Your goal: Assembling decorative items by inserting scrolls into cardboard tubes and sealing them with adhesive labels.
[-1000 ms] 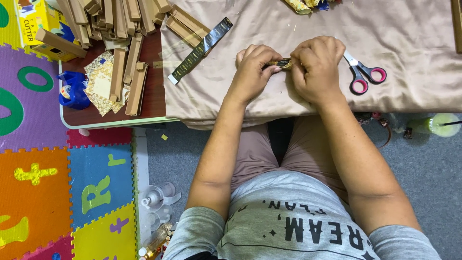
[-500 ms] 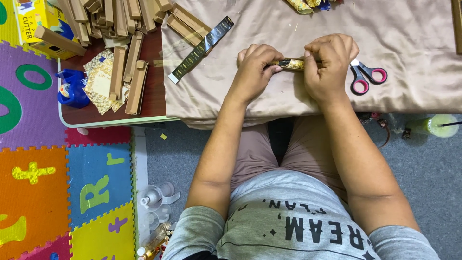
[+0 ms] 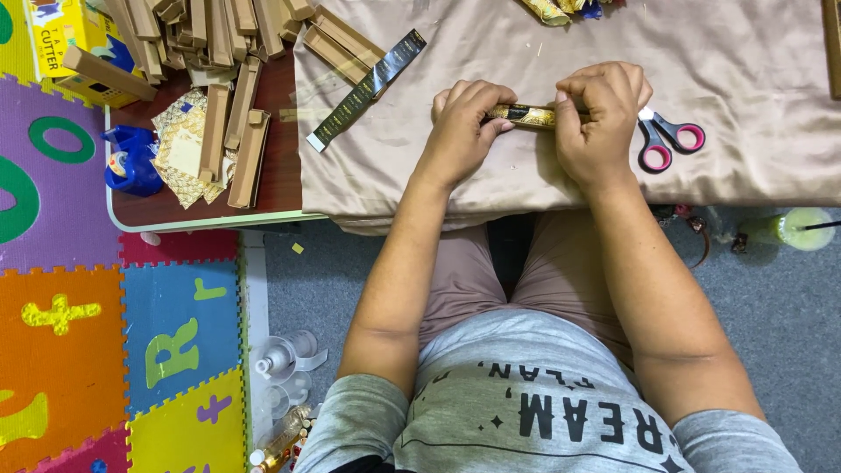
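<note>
A: The gold-wrapped box (image 3: 526,115) is a narrow stick held between both our hands, just above the tan cloth (image 3: 491,175) that covers the counter (image 3: 175,210).

B: How does its long axis run?

A: From nine o'clock to three o'clock, flat across in front of us. Our left hand (image 3: 464,123) pinches the nine o'clock end, fingers curled over the top and thumb beneath; our right hand (image 3: 600,109) closes round the three o'clock end. Both grips are shut tight on it, with only the middle stretch showing between them.

B: Which hand is nearer it?

A: Neither: each is touching its own end, so the box lies straight between the two grips.

B: What sits close by?

A: The pink-handled scissors (image 3: 666,140) lie just beside our right hand at three o'clock. A black-and-gold paper strip (image 3: 363,88) lies at ten o'clock from our left hand, slanted, and the plain brown boxes (image 3: 223,96) are heaped farther off the same way.
</note>
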